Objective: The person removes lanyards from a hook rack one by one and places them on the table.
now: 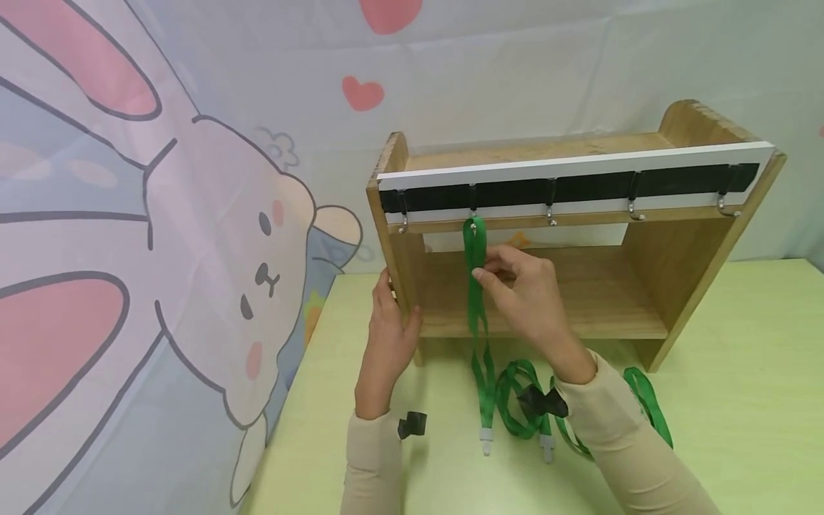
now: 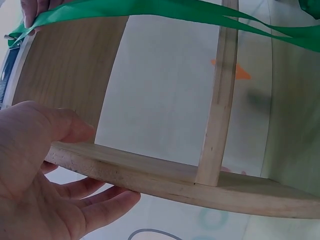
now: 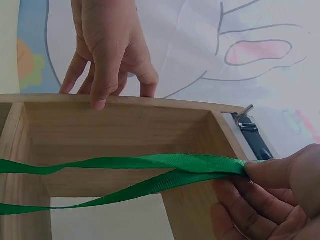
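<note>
A green lanyard loops over the second hook from the left and hangs down to a pale clip at the table. Just below that hook, my right hand pinches the strap between thumb and fingers; the right wrist view shows its two strands trailing from the pinch. My left hand holds the left side panel of the wooden shelf, thumb on the inner face and the other fingers outside. Several metal hooks line the shelf's front strip.
More green lanyards lie on the table: a coiled one with its clip near my right wrist, and another partly behind the right sleeve. The shelf stands on a pale yellow-green table. A printed cloth hangs behind it.
</note>
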Demonstrator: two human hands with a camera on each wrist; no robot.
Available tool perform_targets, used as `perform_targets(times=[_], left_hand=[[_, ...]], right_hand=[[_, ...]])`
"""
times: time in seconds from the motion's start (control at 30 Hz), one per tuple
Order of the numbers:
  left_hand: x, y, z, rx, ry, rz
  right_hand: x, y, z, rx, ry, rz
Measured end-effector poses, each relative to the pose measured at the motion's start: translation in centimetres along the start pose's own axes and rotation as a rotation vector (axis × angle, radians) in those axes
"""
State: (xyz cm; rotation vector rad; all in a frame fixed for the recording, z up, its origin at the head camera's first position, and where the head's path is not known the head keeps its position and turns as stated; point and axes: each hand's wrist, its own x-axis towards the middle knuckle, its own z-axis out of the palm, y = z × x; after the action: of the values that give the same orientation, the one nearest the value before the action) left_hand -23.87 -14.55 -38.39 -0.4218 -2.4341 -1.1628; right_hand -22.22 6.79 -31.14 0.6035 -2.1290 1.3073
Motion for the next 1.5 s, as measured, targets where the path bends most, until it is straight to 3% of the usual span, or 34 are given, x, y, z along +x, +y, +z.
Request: perform_targets(times=[0.37,0.77,1.1,1.5], left_hand=[[0.2,-0.1,0.2,0.015,0.009,0.021],[0.0,0.3,0.1,0.000,0.000,-0.012],[0.0,0.2,0.0,0.006,0.001,-0.014],[0.0,0.1,0.0,0.005,-0.007,-0.002]], right_hand=[[-0.4,-1.1,-0.9,0.005,0.001,-0.003],[-1.4,-1.8,-1.4,-0.012,0.034,-0.065],[-3.0,-1.9,-1.5,-0.020,0.001,-0.017],[-5.5,-0.8,-0.1,0.013,-0.041,0.005]])
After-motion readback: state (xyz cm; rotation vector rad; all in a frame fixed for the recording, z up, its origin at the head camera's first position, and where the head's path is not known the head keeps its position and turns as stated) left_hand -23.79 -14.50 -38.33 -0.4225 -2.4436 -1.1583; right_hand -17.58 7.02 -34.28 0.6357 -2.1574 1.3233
